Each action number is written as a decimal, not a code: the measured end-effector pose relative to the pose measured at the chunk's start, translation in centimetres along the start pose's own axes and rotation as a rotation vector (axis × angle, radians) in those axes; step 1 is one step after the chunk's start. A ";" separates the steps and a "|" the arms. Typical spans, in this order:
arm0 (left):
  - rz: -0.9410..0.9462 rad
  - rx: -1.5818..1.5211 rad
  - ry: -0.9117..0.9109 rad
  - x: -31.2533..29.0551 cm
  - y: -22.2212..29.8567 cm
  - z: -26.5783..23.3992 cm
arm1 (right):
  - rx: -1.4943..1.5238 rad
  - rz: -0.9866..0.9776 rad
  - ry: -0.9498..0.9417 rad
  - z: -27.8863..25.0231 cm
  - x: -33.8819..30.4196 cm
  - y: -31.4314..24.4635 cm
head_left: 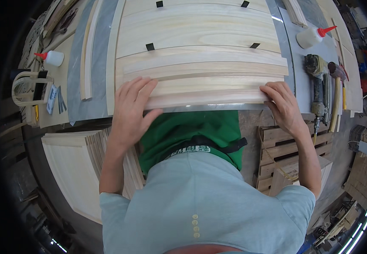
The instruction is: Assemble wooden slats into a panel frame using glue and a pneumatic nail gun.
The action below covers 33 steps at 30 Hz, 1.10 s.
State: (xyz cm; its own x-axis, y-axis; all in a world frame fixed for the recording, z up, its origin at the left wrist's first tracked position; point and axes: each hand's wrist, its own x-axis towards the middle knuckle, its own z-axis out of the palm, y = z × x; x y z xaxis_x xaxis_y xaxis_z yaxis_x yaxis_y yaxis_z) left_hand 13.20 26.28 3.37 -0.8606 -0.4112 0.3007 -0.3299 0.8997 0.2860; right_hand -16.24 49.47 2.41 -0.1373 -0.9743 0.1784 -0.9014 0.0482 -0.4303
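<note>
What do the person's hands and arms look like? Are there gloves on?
No gloves! The left hand and right hand are bare. So are the left forearm and right forearm, with no watch showing. The shirt is light blue, and its short sleeves look plain.

Strips (213, 84) along near edge of table (100, 63), panel (200, 25) behind. Right: squeeze bottle (309, 39), power tool (318, 91), hammer (336, 97). Left: second bottle (55, 58).

Pale, bare wooden strips (209, 85) lie parallel along the grey bench's (101, 51) near edge.
</note>
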 end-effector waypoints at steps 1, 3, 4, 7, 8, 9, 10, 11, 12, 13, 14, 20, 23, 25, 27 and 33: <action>-0.004 -0.026 -0.044 -0.7 -1.2 1.0 | -0.004 -0.024 -0.007 0.4 0.1 0.5; -0.002 -0.055 -0.088 -0.9 -2.2 2.6 | -0.009 -0.018 0.013 1.0 0.6 1.7; -0.010 -0.051 -0.043 -0.8 -2.3 3.3 | -0.016 -0.010 0.035 1.3 0.8 2.3; -0.016 -0.048 0.046 -0.2 -2.0 4.1 | -0.037 0.036 0.088 1.4 0.3 2.3; -0.032 -0.069 0.052 -0.2 -1.6 3.8 | -0.047 0.068 0.115 1.4 0.1 2.2; -0.049 -0.089 0.057 -0.4 -1.2 3.3 | -0.057 0.100 0.141 1.5 -0.2 2.1; -0.066 -0.110 0.061 -0.6 -0.9 3.2 | -0.057 0.107 0.141 1.7 -0.7 2.0; -0.063 -0.115 0.058 -0.9 -0.9 3.2 | -0.052 0.114 0.126 1.9 -1.3 1.8; -0.059 -0.136 0.046 -1.4 -1.0 3.5 | -0.046 0.122 0.111 2.2 -1.8 1.5; -0.055 -0.158 0.033 -1.7 -1.1 3.7 | -0.039 0.130 0.095 2.3 -2.1 1.4; -0.052 -0.180 0.018 -1.9 -1.2 4.0 | -0.040 0.138 0.091 2.3 -2.2 1.5; -0.031 -0.181 0.033 -1.4 -0.8 4.4 | -0.047 0.276 0.229 2.8 -3.1 2.1; -0.025 -0.199 0.035 -1.5 -0.8 4.7 | 0.034 0.369 0.279 3.6 -3.5 2.3; -0.043 -0.193 0.052 -1.2 -0.8 4.9 | 0.149 0.433 0.339 3.8 -3.3 2.3; -0.045 -0.193 0.064 -1.1 -0.8 5.1 | 0.165 0.456 0.347 3.9 -3.6 2.4; -0.063 -0.202 0.090 -1.2 0.0 4.6 | 0.048 0.387 0.533 1.1 -3.7 5.0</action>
State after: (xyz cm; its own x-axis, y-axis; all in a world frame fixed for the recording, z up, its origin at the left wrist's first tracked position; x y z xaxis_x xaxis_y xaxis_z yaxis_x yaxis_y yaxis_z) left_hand 12.48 27.45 -1.21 -0.7997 -0.4849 0.3540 -0.2896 0.8281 0.4800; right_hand -19.80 53.09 -1.43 -0.6436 -0.6456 0.4112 -0.7284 0.3515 -0.5882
